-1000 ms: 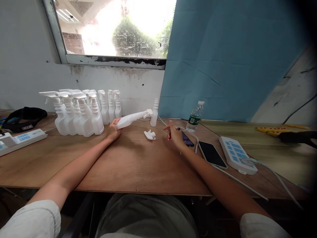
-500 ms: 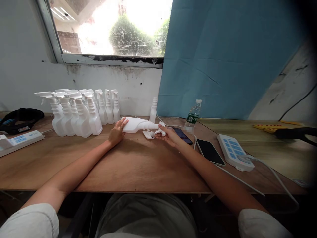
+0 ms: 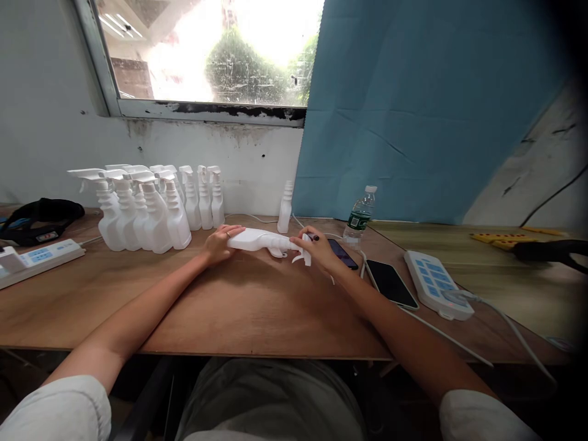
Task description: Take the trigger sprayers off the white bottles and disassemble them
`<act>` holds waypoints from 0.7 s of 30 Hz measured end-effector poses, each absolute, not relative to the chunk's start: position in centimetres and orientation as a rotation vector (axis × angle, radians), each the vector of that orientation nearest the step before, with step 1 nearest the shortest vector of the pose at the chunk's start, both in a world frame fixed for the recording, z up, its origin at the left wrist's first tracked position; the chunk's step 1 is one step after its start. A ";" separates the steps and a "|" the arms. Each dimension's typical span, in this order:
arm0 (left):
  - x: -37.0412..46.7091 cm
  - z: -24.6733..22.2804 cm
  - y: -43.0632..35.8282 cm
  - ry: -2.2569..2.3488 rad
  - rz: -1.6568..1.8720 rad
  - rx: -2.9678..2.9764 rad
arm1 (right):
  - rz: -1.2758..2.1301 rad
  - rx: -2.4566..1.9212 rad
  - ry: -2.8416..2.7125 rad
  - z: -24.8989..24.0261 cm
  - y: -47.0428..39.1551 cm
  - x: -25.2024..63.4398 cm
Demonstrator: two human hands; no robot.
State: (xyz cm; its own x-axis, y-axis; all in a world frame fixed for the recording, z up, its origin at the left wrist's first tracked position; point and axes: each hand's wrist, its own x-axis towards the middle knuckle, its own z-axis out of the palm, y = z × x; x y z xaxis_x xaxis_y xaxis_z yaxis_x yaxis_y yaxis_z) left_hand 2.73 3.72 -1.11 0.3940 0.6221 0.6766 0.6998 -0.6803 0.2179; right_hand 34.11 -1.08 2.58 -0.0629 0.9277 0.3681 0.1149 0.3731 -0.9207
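Observation:
A white spray bottle (image 3: 252, 239) lies on its side above the table, its base toward the left. My left hand (image 3: 219, 244) is closed around the base end. At the neck, my right hand (image 3: 316, 250) grips the white trigger sprayer (image 3: 303, 254), whose lever points down toward me. Sprayer and bottle neck meet at my right fingers; how firmly they are joined I cannot tell. Just beneath the neck, another white trigger sprayer (image 3: 277, 252) rests on the table, partly hidden by the bottle.
Several white spray bottles with sprayers (image 3: 156, 214) stand at the left. One bottle without a sprayer (image 3: 285, 208) stands by the wall. To the right are a water bottle (image 3: 359, 215), two phones (image 3: 390, 283) and a power strip (image 3: 436, 285). Another power strip (image 3: 41, 260) lies far left.
The bottle has come down slightly and nearer to me. My right hand has turned the sprayer, so its lever now points downward, and the loose sprayer is more covered by the bottle.

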 end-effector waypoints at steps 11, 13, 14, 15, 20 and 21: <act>1.1 1.7 3.1 -1.545 -1.730 -2.962 | -0.436 -0.771 -2.245 3.2 0.2 36.8; 0.7 1.4 3.2 -1.626 -1.895 -3.008 | -0.606 -0.815 -2.187 3.6 0.2 37.4; 0.4 1.1 3.5 -1.679 -2.001 -2.984 | -0.667 -0.844 -2.115 3.8 0.2 37.8; 0.2 0.7 3.8 -1.732 -2.119 -2.930 | -0.709 -0.879 -2.014 4.0 0.2 38.4; 1.2 -1.1 6.6 -2.030 -2.444 -2.499 | -0.651 -0.977 -1.412 4.8 1.1 41.1; 2.0 -1.3 7.4 -2.102 -2.407 -2.416 | -0.600 -0.964 -1.331 4.8 1.3 41.4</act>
State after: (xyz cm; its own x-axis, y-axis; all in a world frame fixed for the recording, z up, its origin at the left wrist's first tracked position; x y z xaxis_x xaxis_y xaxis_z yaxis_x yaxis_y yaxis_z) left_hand 1.98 7.37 -1.28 -0.0490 0.9789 0.1985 0.0647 -0.1952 0.9786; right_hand 41.39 1.32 4.83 0.1799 0.1566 0.9711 0.8311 0.5039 -0.2352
